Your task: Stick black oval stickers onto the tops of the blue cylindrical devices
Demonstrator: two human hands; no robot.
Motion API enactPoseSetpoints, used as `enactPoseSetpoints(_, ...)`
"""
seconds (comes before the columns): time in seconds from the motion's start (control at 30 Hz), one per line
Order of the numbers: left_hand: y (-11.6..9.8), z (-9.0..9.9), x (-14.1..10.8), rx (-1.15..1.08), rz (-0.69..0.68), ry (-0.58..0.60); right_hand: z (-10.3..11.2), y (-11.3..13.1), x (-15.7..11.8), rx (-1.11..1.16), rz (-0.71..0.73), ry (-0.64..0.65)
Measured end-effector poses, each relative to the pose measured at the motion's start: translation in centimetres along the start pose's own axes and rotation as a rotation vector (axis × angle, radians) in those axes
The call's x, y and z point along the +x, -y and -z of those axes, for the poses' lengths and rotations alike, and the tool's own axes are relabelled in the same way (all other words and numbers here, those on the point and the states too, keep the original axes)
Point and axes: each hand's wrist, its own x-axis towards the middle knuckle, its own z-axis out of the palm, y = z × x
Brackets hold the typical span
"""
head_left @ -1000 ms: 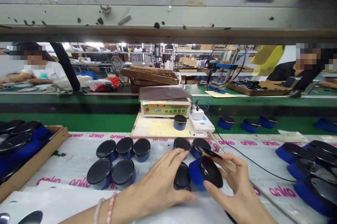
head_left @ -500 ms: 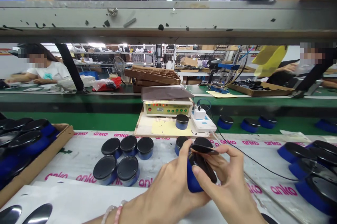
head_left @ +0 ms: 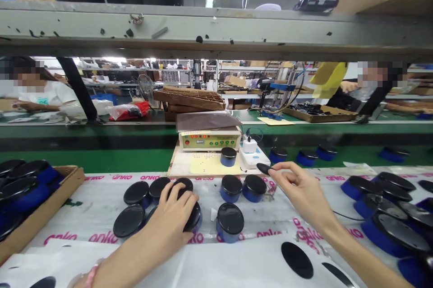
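My left hand (head_left: 174,211) curls over a round blue device with a black top (head_left: 194,219), its fingers on the far side and its thumb near the front. This device stands on the bench beside a group of several like it (head_left: 129,221), partly hidden by the hand. Held out to the right, my right hand (head_left: 293,184) pinches a thin black round disc (head_left: 263,169) by its edge, above the bench. Between my hands stand three more blue devices (head_left: 230,222). Black round pieces (head_left: 297,259) lie on a white sheet (head_left: 250,263) in front.
A cardboard tray (head_left: 72,188) of blue devices is at the left; several more devices (head_left: 394,234) stand at the right. Behind are a control box (head_left: 209,140), a white plug unit (head_left: 253,157) and a cable. A shelf beam (head_left: 216,28) crosses above. Two people sit beyond.
My hands have parted. My left hand has carried the blue device left to the group. My right hand has moved right with the black disc, away from the device.
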Motion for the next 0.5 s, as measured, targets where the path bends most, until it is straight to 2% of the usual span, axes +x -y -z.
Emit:
enactPoseSetpoints(0.07,-1.3,0.0,0.8,0.001,-0.043,0.069,-0.7,-1.1,0.4,-0.012,0.023,0.043)
enactPoseSetpoints(0.2,-4.4,-1.0,2.7,-0.031,-0.286,0.173,-2.2,-3.5,1.0,-0.029,0.136,0.198)
enactPoseSetpoints(0.27,-5.6,-1.6,3.8,-0.024,-0.377,0.144,-2.9,-4.6,0.9,-0.039,0.179,0.263)
enactPoseSetpoints(0.37,-6.9,-2.3,5.5,-0.002,-0.425,0.008,-3.4,-5.5,0.1,-0.036,0.188,0.325)
enactPoseSetpoints(0.43,-7.6,-2.6,6.6,0.016,-0.417,-0.038,-2.9,-5.5,-0.2,-0.029,0.192,0.358)
enactPoseSetpoints(0.5,-8.1,-3.0,7.3,0.028,-0.411,-0.036,-1.8,-5.4,0.6,-0.037,0.193,0.369)
